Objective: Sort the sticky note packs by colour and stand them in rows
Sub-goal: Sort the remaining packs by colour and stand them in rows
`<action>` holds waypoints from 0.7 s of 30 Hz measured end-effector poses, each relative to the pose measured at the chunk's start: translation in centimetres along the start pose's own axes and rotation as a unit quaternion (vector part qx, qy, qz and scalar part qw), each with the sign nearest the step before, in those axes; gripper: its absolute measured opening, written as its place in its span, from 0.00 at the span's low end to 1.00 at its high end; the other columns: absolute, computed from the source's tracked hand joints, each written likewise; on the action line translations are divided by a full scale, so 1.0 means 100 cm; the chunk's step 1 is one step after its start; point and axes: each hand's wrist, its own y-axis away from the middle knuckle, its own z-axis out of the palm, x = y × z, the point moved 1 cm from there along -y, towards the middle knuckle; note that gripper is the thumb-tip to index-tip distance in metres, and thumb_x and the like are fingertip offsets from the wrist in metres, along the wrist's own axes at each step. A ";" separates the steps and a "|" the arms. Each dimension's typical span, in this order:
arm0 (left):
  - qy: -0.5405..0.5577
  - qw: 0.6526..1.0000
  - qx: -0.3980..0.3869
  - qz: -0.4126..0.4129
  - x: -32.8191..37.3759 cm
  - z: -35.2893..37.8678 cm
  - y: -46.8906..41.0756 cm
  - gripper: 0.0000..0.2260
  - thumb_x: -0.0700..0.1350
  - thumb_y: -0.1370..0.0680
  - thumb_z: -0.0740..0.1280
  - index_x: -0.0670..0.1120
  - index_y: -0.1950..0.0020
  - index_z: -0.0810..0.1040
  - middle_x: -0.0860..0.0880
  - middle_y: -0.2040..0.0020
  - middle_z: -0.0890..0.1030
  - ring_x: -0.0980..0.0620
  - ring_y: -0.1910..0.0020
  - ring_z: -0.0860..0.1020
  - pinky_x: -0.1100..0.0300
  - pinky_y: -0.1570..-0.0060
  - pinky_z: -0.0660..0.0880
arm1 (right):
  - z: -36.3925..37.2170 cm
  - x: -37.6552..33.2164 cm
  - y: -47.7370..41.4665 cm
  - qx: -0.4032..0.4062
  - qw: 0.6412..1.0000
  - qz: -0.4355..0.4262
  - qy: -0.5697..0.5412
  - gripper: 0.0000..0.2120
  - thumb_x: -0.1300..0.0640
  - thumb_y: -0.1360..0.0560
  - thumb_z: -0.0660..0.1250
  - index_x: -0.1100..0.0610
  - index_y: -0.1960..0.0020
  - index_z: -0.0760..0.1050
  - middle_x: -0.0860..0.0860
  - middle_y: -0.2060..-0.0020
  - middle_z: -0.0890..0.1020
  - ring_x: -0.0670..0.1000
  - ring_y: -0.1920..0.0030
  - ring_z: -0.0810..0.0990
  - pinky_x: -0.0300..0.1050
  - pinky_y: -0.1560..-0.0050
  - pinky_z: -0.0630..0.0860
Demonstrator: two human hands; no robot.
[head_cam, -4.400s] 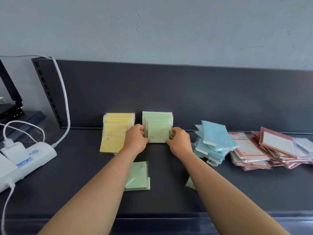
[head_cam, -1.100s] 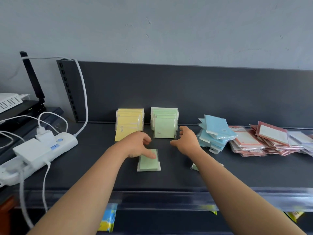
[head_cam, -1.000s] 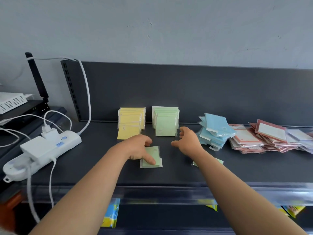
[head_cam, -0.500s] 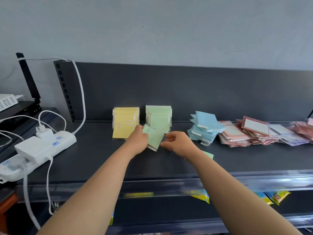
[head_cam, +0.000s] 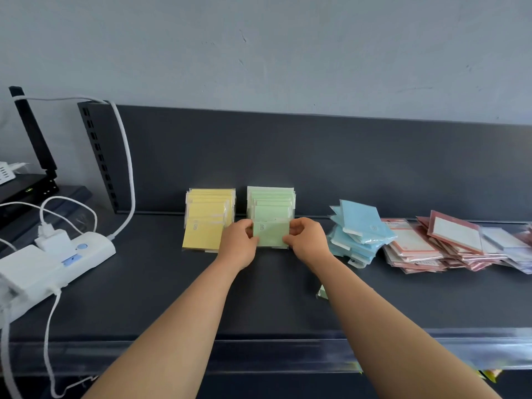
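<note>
A sec ago the green pack point(head_cam: 271, 235) was lying flat on the shelf point(head_cam: 161, 300) under the L hand point(head_cam: 237, 245). Now it's standing up at the front of the green row point(head_cam: 270, 201), so one more green is joining its row. Both hands are pinching it: the L hand is holding its left edge and the R hand point(head_cam: 308, 243) its right edge, w/ fingers curled. Both arms are reaching out to 12 o'clock. The yellow row point(head_cam: 208, 217) is standing just beside the green row, at its 9 o'clock. The blue pile point(head_cam: 359, 228) and the pink pile point(head_cam: 449, 246) are lying at 3 o'clock, not stood up yet. Another green pack point(head_cam: 321, 292) is peeking out by the R arm at 5 o'clock; prob. it's going next.
</note>
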 end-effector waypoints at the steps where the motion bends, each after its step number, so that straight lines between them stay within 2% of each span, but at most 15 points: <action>1: 0.006 1.000 0.007 -0.009 0.000 0.002 -0.003 0.14 0.36 0.22 0.67 0.45 0.37 0.75 0.49 0.45 0.80 0.49 0.48 0.79 0.57 0.47 0.77 | 0.001 0.001 -0.003 0.002 1.000 0.003 0.000 0.15 0.67 0.29 0.68 0.57 0.44 0.76 0.50 0.54 0.82 0.52 0.52 0.81 0.48 0.50 0.79; 5: 0.006 0.999 0.044 -0.025 0.000 0.004 -0.012 0.11 0.37 0.24 0.69 0.46 0.44 0.72 0.50 0.50 0.79 0.50 0.50 0.78 0.61 0.54 0.73 | 0.001 0.001 -0.013 0.002 1.000 0.003 0.001 0.14 0.68 0.28 0.67 0.56 0.44 0.74 0.46 0.59 0.77 0.47 0.58 0.77 0.38 0.60 0.73; 9: 0.029 0.999 0.030 -0.005 0.002 0.001 -0.009 0.13 0.40 0.23 0.69 0.46 0.40 0.72 0.51 0.50 0.78 0.52 0.52 0.77 0.62 0.54 0.72 | -0.004 -0.001 -0.011 -0.011 1.000 -0.019 -0.001 0.14 0.68 0.27 0.67 0.55 0.45 0.73 0.47 0.56 0.78 0.47 0.56 0.77 0.35 0.63 0.72; 11: 0.032 0.999 0.016 0.016 0.004 -0.004 -0.005 0.12 0.43 0.22 0.68 0.47 0.40 0.73 0.52 0.48 0.78 0.53 0.51 0.77 0.60 0.53 0.74 | -0.008 -0.001 -0.006 -0.027 0.999 -0.029 -0.017 0.13 0.67 0.28 0.68 0.56 0.46 0.73 0.49 0.55 0.80 0.49 0.55 0.79 0.37 0.59 0.76; 13: 0.054 0.998 -0.003 0.021 0.005 -0.011 0.000 0.12 0.44 0.22 0.67 0.46 0.39 0.75 0.52 0.47 0.79 0.53 0.49 0.78 0.56 0.48 0.77 | -0.015 -0.002 0.002 -0.047 0.998 -0.027 -0.037 0.11 0.66 0.28 0.69 0.57 0.47 0.74 0.52 0.54 0.81 0.51 0.54 0.81 0.44 0.53 0.81; 15: 0.085 0.996 -0.024 0.019 0.008 -0.018 0.008 0.13 0.44 0.21 0.66 0.46 0.36 0.76 0.52 0.45 0.80 0.53 0.48 0.79 0.55 0.47 0.79 | -0.025 -0.004 0.015 -0.078 0.994 -0.018 -0.069 0.11 0.66 0.28 0.70 0.59 0.47 0.75 0.55 0.53 0.82 0.52 0.55 0.82 0.45 0.53 0.82; 18: 0.117 0.992 -0.051 0.019 0.018 -0.022 0.027 0.14 0.45 0.20 0.65 0.46 0.34 0.75 0.52 0.43 0.80 0.53 0.51 0.80 0.61 0.54 0.79 | -0.044 -0.006 0.036 -0.110 0.991 -0.013 -0.080 0.12 0.66 0.28 0.71 0.60 0.46 0.75 0.57 0.54 0.83 0.52 0.58 0.83 0.44 0.55 0.82; 21: 0.127 0.989 -0.074 0.019 0.033 -0.019 0.048 0.13 0.46 0.20 0.65 0.47 0.35 0.74 0.53 0.44 0.79 0.55 0.59 0.80 0.67 0.63 0.73 | -0.066 -0.005 0.057 -0.118 0.990 -0.004 -0.080 0.12 0.67 0.28 0.71 0.63 0.46 0.75 0.60 0.58 0.84 0.53 0.63 0.82 0.47 0.54 0.81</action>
